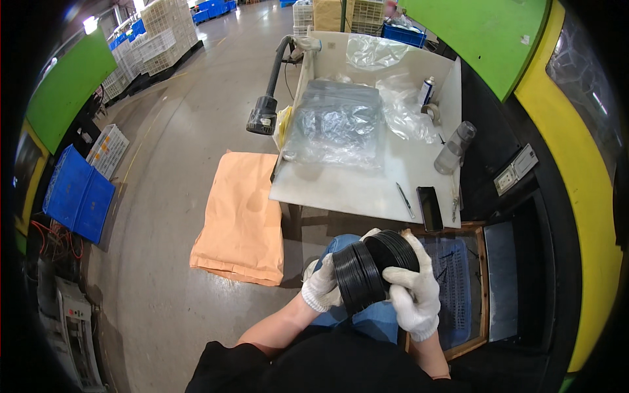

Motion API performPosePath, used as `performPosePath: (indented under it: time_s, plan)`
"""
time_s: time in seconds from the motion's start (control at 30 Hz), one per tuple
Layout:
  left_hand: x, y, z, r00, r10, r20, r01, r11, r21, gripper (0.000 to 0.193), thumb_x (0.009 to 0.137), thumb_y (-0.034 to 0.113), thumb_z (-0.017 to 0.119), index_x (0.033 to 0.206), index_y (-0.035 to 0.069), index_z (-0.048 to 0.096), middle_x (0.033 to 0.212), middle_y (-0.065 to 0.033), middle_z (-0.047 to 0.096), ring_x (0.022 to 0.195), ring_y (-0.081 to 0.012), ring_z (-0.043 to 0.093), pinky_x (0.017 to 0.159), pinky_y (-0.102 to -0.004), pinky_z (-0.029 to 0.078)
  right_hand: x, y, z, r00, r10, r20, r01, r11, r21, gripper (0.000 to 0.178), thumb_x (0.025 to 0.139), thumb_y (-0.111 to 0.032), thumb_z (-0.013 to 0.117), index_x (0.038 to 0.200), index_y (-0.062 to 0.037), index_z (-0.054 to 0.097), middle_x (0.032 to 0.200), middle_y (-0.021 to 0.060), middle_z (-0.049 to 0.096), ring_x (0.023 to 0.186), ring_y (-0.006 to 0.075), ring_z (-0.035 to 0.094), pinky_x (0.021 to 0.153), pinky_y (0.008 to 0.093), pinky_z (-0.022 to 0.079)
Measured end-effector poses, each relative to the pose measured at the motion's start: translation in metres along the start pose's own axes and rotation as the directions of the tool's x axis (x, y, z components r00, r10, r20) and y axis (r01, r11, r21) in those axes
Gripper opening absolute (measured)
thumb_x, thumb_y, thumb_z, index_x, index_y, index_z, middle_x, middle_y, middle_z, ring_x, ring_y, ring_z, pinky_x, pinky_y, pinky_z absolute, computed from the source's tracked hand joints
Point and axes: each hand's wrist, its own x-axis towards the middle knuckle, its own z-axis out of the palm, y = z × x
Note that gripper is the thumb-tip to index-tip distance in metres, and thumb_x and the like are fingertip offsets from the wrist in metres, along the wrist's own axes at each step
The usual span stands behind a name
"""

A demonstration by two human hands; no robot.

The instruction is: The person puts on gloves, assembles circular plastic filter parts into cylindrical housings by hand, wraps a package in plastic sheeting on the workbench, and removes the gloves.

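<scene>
Two short stacks of black, round, ribbed pieces are held together above my lap; I cannot tell what kind of pieces they are. My left hand [322, 286], in a white knit glove, is closed around the left side of the left black stack [359, 278]. The right black stack [393, 252] is gripped by my right hand [417, 295], also gloved, with its fingers wrapped round the outer side. Both stacks are tilted, and their inner sides meet. Part of the left hand's fingers is hidden behind the pieces.
A white worktable [341, 190] ahead carries clear plastic bags [341, 124], a pen-like tool [405, 200], a phone [430, 208], a bottle [455, 148] and a spray can [426, 90]. A flexible hose [263, 114] hangs at its left. An orange-tan sack [239, 219] lies left; a blue basket [455, 288] sits right.
</scene>
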Motion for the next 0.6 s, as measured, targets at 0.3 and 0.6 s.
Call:
performPosePath:
  time_s: [0.3,0.6]
  plan:
    - [-0.002,-0.003,0.005,1.0,0.013,-0.021,-0.012,0.998,0.064,0.116,0.064,0.072,0.069,0.149,0.013,0.017,0.146,-0.0131,0.033,0.133,-0.03,0.038,0.111,-0.0453,0.034,0.001,0.001,0.003,0.994,-0.093,0.066,0.097,0.994,-0.057,0.042,0.065,-0.035,0.084,0.094,-0.0085,0.068,0.129,0.0246,0.047,0.11,0.0352,0.059,0.095,0.0405,0.048]
    - [-0.004,0.0,0.011,0.999,0.04,-0.011,-0.04,0.999,0.014,0.112,0.064,0.07,0.07,0.147,0.012,0.024,0.145,-0.0135,0.035,0.132,-0.0297,0.04,0.11,-0.0453,0.035,0.003,-0.009,0.004,0.999,-0.011,0.042,0.015,0.996,-0.089,0.033,0.072,-0.024,0.08,0.096,-0.0074,0.066,0.13,0.0272,0.046,0.109,0.037,0.06,0.093,0.0401,0.049]
